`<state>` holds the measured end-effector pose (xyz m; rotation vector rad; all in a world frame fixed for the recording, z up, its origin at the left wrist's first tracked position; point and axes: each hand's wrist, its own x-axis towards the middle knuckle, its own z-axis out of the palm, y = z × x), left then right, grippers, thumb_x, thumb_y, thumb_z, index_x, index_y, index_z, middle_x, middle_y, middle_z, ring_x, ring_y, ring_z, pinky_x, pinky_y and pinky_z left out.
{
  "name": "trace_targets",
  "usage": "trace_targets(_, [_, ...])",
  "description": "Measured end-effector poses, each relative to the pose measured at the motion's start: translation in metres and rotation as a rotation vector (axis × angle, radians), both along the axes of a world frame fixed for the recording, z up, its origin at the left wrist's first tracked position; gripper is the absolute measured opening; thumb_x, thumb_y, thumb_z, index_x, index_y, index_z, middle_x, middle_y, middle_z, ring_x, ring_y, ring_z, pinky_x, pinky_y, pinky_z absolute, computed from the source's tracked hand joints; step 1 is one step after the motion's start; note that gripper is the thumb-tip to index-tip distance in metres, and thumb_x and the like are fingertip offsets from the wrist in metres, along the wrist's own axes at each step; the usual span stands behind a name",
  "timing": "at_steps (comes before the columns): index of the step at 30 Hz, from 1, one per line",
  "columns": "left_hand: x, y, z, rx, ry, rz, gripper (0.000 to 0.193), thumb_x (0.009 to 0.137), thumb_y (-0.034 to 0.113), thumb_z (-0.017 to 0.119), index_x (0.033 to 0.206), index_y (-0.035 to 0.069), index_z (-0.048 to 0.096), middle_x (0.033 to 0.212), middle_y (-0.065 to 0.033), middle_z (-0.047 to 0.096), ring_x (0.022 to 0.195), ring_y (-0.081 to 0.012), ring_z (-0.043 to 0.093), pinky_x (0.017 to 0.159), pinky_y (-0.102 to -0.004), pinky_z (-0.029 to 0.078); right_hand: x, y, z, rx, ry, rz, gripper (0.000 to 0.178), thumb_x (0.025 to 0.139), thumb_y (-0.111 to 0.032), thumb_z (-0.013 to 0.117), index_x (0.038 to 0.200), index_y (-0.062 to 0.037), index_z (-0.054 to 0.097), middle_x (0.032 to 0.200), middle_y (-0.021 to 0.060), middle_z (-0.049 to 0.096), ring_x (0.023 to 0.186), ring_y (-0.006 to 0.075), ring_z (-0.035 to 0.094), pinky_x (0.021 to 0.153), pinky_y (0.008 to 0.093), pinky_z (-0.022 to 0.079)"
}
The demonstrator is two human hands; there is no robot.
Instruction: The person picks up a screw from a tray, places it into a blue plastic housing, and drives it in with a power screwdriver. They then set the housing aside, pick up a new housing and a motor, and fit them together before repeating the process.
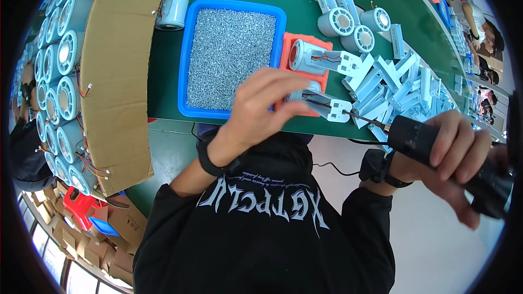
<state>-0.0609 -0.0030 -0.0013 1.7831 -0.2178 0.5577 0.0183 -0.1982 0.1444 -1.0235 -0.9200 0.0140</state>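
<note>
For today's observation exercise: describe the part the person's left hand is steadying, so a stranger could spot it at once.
Start at the blue tray of screws on the green belt. Right of it lies an orange foam pad bearing two pale blue cylinder parts with white brackets. The wanted part is the nearer one, under the left hand, with the screwdriver tip on its bracket.

Partly hidden under the left hand [256,111]: the front grey cylinder part [313,98] on the orange foam block [289,49]. Cut off right of that block: butt of the black electric screwdriver [436,152].

Blue tray [188,49], orange foam block [283,49]
</note>
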Motion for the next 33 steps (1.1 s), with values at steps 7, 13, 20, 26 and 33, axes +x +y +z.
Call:
trace_targets(7, [-0.004, 0.057, 0.001, 0.641, 0.714, -0.229, 0.014, 0.071, 0.011, 0.068, 0.085, 0.008, 0.065, 0.077, -0.0084, 0.061, 0.07, -0.0278, 0.059, 0.058, -0.0363, 0.046, 0.004, 0.013, 0.004, -0.198, -0.166, 0.265, 0.079, 0.063, -0.06, 0.072, 0.122, -0.0155, 0.043, 0.076, 0.0021, 0.059, 0.054, 0.0095, 0.059, 0.052, 0.0212, 0.053])
trace_targets(13, [-0.003, 0.05, -0.014, 0.611, 0.62, -0.156, 0.009, 0.073, 0.012, 0.065, 0.081, 0.009, 0.065, 0.076, -0.0088, 0.06, 0.07, -0.0292, 0.059, 0.058, -0.038, 0.046, 0.005, 0.01, 0.003, -0.219, -0.208, 0.283, 0.079, 0.064, -0.06, 0.071, 0.122, -0.0158, 0.042, 0.076, 0.0029, 0.059, 0.055, 0.0111, 0.061, 0.053, 0.0217, 0.054])
trace_targets(20, [0.002, 0.05, -0.016, 0.462, 0.462, -0.056, 0.006, 0.073, 0.01, 0.064, 0.077, 0.006, 0.067, 0.074, -0.0087, 0.062, 0.066, -0.0283, 0.06, 0.059, -0.0366, 0.048, 0.007, 0.008, -0.001, -0.261, -0.18, 0.286, 0.077, 0.065, -0.06, 0.069, 0.122, -0.0166, 0.042, 0.077, 0.004, 0.06, 0.056, 0.0123, 0.062, 0.054, 0.0221, 0.054])
trace_targets(26, [0.005, 0.041, -0.017, 0.314, 0.446, -0.093, 0.009, 0.072, 0.007, 0.064, 0.079, 0.003, 0.067, 0.074, -0.0114, 0.065, 0.061, -0.0277, 0.062, 0.058, -0.0337, 0.05, 0.015, 0.006, -0.014, -0.138, -0.29, 0.346, 0.075, 0.067, -0.06, 0.068, 0.123, -0.0171, 0.041, 0.079, 0.005, 0.06, 0.058, 0.0133, 0.062, 0.055, 0.0229, 0.054])
trace_targets(33, [0.006, 0.019, -0.012, 0.137, 0.324, -0.071, 0.01, 0.069, 0.001, 0.064, 0.078, 0.002, 0.065, 0.073, -0.0109, 0.065, 0.059, -0.0265, 0.063, 0.056, -0.0321, 0.051, 0.005, 0.014, -0.002, -0.231, -0.219, 0.307, 0.072, 0.069, -0.058, 0.067, 0.121, -0.0157, 0.042, 0.079, 0.0057, 0.059, 0.06, 0.0143, 0.063, 0.055, 0.0235, 0.054])
